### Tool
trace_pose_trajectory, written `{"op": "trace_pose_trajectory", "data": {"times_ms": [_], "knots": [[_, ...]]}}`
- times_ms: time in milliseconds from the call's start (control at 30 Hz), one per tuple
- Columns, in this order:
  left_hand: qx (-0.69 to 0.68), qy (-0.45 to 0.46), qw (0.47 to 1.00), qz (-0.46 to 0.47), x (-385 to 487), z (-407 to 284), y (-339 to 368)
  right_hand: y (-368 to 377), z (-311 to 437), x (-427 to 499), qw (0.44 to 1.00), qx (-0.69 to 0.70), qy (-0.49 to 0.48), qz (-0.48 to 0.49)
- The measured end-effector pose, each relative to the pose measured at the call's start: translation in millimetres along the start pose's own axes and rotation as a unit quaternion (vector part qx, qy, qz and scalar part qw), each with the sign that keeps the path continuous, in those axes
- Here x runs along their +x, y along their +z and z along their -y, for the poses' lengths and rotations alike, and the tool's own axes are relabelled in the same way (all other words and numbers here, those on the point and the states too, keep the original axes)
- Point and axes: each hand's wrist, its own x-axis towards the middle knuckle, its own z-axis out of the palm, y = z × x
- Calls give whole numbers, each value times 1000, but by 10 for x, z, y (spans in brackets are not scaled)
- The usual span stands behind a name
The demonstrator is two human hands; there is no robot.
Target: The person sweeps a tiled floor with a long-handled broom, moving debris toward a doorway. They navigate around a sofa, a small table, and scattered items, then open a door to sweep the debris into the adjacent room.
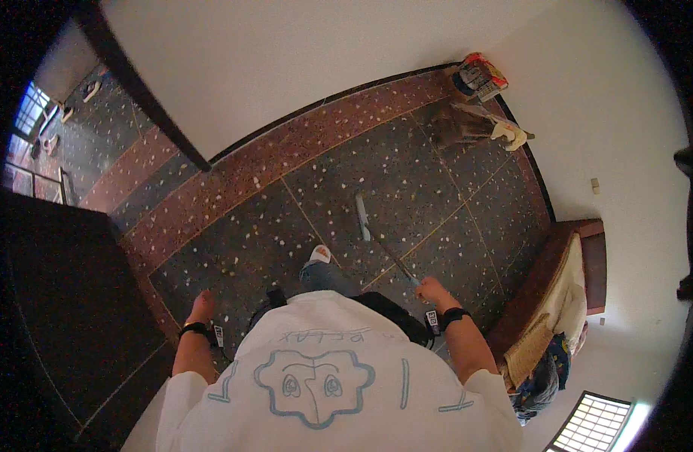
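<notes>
My right hand (430, 290) is closed around the end of a long thin handle. That handle runs up and to the left to a narrow pale head (362, 217), which rests on the dark speckled terrazzo floor (346, 164). It looks like a floor squeegee or flat mop; which one I cannot tell. My left hand (203, 308) hangs at my left side, away from the handle, and nothing shows in it; its fingers are too small and blurred to make out. Each wrist wears a black band with a small printed tag. One foot in a white slipper (320, 254) stands left of the tool.
By the far corner are a red printed box (485, 76) and a clear plastic bag (471, 125). A wooden bed or bench (533, 282) with cloths stands along the right wall. At left, a dark door (69, 294) adjoins an opening; shoes (91, 90) lie beyond.
</notes>
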Motion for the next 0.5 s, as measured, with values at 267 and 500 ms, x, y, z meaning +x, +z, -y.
{"op": "trace_pose_trajectory", "data": {"times_ms": [267,500], "knots": [[369,215,904,10,1462,-680,-595,-1155,-345,921,971,220,93,-14],[262,147,950,82,2987,-914,-1169,-2402,14,1692,962,244,120,-15]]}}
